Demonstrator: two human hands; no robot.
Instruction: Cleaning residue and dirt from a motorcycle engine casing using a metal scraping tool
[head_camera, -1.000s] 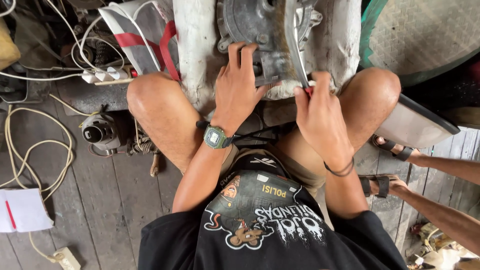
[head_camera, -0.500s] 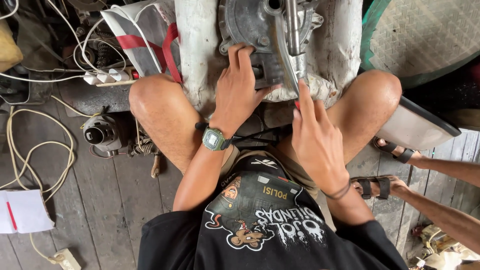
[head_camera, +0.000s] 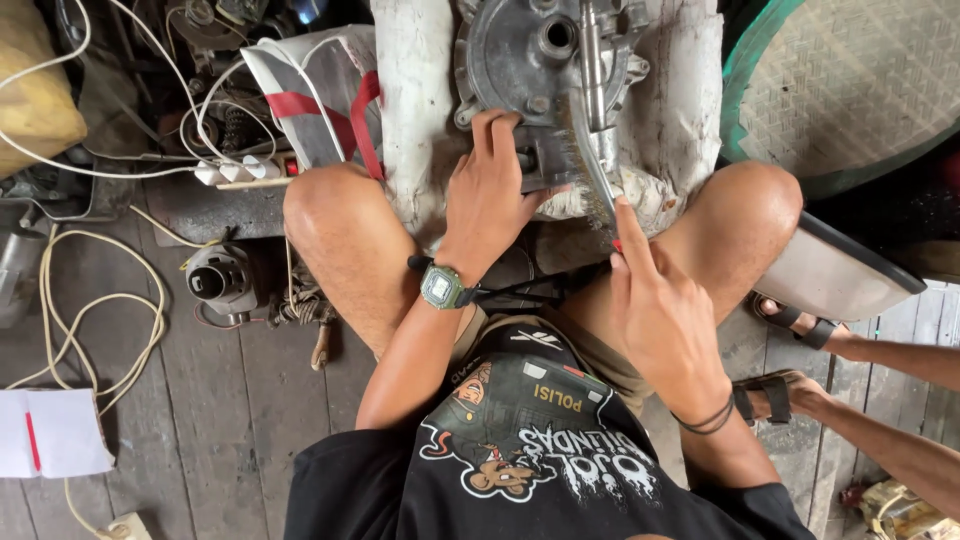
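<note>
While the grey metal engine casing (head_camera: 545, 75) sits on a white padded cloth (head_camera: 415, 110) between the person's bare knees, the left hand (head_camera: 490, 190) lies flat on its near edge, fingers (head_camera: 497, 135) spread a little and pressing down, not wrapped round anything, thumb out to the right under the casing lip. The wire brush (head_camera: 592, 165) runs from the casing's lower right down toward the right hand (head_camera: 660, 320); its long axis is near vertical in the head view, tilted slightly so the bristle end is up on the casing and the handle end comes down and right. Right hand's forefinger lies straight along the brush handle, the other fingers curled under; they seem clamped on the handle, but the grip itself is hidden by the hand's back. So the casing lies straight ahead of both hands, the left one touching it, the right one apart from it with only the brush reaching. A steel shaft (head_camera: 592, 60) stands on the casing just above the brush. Against half a second ago: right hand is lower and nearer the body, the forefinger now pointing up along the handle instead of the hand lying over it; left hand is in the same spot on the casing. Another person's sandalled feet (head_camera: 790, 350) sit right of the knee, white cable (head_camera: 110, 300) on the plank floor (head_camera: 210, 420) at left.
</note>
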